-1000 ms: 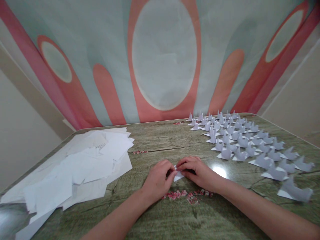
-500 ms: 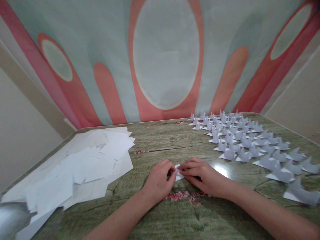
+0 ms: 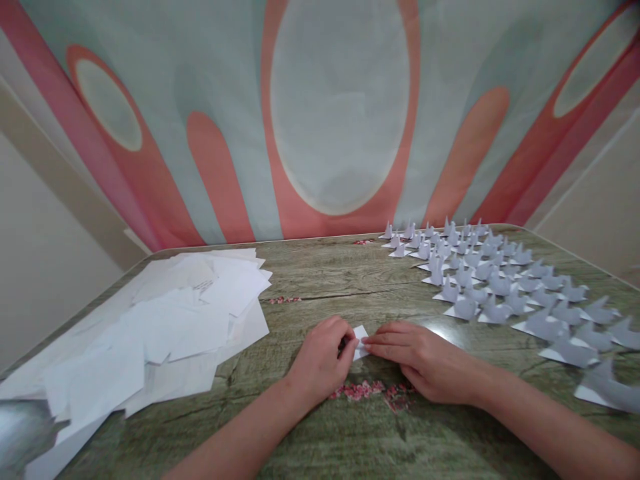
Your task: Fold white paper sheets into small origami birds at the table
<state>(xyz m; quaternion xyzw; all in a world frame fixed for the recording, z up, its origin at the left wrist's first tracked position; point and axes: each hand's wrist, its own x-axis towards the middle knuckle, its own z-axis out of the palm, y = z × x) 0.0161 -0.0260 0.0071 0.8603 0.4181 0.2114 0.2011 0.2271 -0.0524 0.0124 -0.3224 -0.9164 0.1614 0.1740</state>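
Observation:
A small piece of folded white paper [image 3: 361,332] lies on the table between my two hands, partly covered by fingers. My left hand [image 3: 320,357] pinches its left side, thumb and fingertips brought together. From the other side, my right hand [image 3: 426,360] has its fingers pressed together, with the tips on the paper's right edge. Exactly how the paper is folded is too small to make out.
Loose white sheets [image 3: 175,327] are heaped on the left of the wood-grain table [image 3: 320,273]. Several folded paper birds [image 3: 493,283] stand in rows on the right. Pink blossom patterns [image 3: 363,389] mark the tabletop. Behind it hangs a coral and grey-green backdrop [image 3: 340,133].
My right hand's fingers have drawn closer together and shifted slightly right, showing more of the paper. My left hand keeps its pinch. The whole view has shifted a little.

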